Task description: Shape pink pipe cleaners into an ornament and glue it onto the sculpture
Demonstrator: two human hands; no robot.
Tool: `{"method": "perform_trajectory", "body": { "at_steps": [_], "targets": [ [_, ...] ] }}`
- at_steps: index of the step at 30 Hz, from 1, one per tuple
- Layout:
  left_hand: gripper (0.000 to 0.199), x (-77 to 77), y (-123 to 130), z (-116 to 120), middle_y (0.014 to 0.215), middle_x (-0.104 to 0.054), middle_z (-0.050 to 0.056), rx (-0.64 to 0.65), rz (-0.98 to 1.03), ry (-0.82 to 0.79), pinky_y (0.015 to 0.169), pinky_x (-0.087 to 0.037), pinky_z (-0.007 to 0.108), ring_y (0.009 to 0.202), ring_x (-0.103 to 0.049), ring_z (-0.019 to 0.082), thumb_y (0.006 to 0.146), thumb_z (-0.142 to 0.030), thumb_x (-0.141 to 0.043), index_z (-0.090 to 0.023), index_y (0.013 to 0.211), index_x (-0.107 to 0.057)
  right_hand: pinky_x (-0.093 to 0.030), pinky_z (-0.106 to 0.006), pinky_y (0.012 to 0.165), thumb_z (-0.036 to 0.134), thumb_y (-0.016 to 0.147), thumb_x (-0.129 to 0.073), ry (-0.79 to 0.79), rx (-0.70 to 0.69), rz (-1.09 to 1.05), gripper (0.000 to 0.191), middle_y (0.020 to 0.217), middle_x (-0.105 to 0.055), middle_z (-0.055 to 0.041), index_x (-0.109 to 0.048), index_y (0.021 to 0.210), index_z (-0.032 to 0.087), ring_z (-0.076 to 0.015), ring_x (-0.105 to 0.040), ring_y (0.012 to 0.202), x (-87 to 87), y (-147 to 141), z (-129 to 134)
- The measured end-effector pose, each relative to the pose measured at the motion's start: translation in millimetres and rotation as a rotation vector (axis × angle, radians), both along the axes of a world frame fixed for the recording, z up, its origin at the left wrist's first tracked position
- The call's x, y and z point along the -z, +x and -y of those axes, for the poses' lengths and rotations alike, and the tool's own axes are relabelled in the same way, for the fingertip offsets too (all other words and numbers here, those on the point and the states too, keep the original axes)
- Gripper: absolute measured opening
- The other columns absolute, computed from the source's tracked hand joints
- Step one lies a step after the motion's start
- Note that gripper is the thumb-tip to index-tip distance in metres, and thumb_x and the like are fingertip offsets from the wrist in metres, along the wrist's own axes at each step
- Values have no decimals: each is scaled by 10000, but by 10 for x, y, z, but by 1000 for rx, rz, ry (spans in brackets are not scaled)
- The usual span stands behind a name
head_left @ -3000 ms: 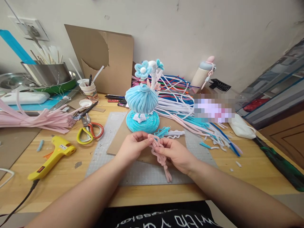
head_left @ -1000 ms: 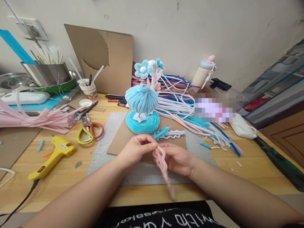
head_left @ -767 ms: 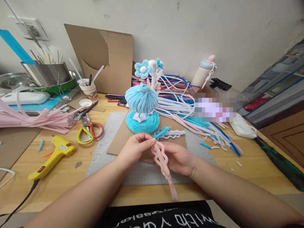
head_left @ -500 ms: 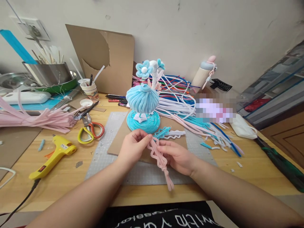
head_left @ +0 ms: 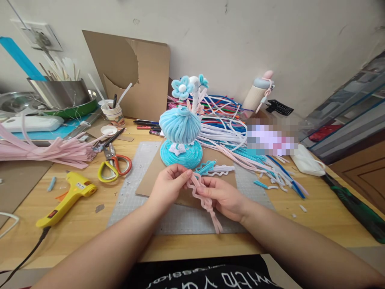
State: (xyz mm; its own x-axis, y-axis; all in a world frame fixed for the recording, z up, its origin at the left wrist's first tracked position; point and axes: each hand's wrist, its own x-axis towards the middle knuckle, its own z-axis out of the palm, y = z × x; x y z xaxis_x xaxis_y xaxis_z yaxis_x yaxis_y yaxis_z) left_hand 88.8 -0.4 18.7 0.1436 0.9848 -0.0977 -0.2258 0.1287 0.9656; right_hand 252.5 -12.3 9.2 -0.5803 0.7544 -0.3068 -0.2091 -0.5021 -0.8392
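Note:
A bundle of pink pipe cleaners (head_left: 207, 204), wavy along its sides and knotted near the lower end, hangs between my hands above the cutting mat. My left hand (head_left: 172, 182) pinches its upper end between thumb and fingers. Lower down, my right hand (head_left: 221, 194) grips its middle, thumb on top; the other fingers are partly hidden. Just behind lie a wavy blue pipe-cleaner piece (head_left: 205, 167) and a wavy white one (head_left: 224, 170) on a cardboard sheet (head_left: 150, 184). Past them stands a blue fuzzy lamp-like craft (head_left: 180, 125) with flowers, on a round coiled base (head_left: 182, 158).
At left lie a yellow glue gun (head_left: 67, 196), scissors (head_left: 114, 166) and a pink pipe-cleaner bundle (head_left: 45, 144). Loose pipe cleaners (head_left: 228, 136) spread behind at right, near a bottle (head_left: 257, 94). A green-and-black handled tool (head_left: 357, 208) lies at the right edge. Beneath is a grey cutting mat (head_left: 126, 208).
The pink bundle's lower end has swung slightly up and right. My right thumb has shifted onto the front of the bundle, while my left hand keeps its pinch.

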Motion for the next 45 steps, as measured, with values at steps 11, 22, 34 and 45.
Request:
{"method": "perform_trajectory", "body": {
  "at_steps": [11,22,34,45],
  "targets": [
    [224,37,-21,-5,703,-681,37,152,-71,-60,594,-418,241,626,-585,135,666,-324,-711,-131,723,-612,-260,-209,450,401,729,-655,313,121,308,285,617,-449,53,-476,724,178,-65,-359,499,-29,-12,-26],
    [227,94,-63,-53,698,-669,40,75,-55,-82,590,-391,242,614,-551,132,652,-342,-716,-122,699,-693,-362,-239,515,352,797,-582,585,235,536,182,652,-550,15,-601,782,172,-106,-475,556,-26,44,-66],
    [164,-14,-101,-101,640,-635,15,212,-24,134,691,-415,262,654,-570,144,710,-280,-673,-140,627,-663,-215,-187,431,342,725,-693,46,112,48,253,644,-544,11,-549,670,143,-47,-403,485,-14,81,-114],
    [195,20,-117,-113,693,-631,18,92,-20,47,692,-420,263,687,-570,144,698,-324,-694,-141,742,-639,-314,-261,529,405,838,-533,667,192,656,278,631,-582,-9,-648,725,179,-126,-460,559,-7,68,-97]
  ]
}}
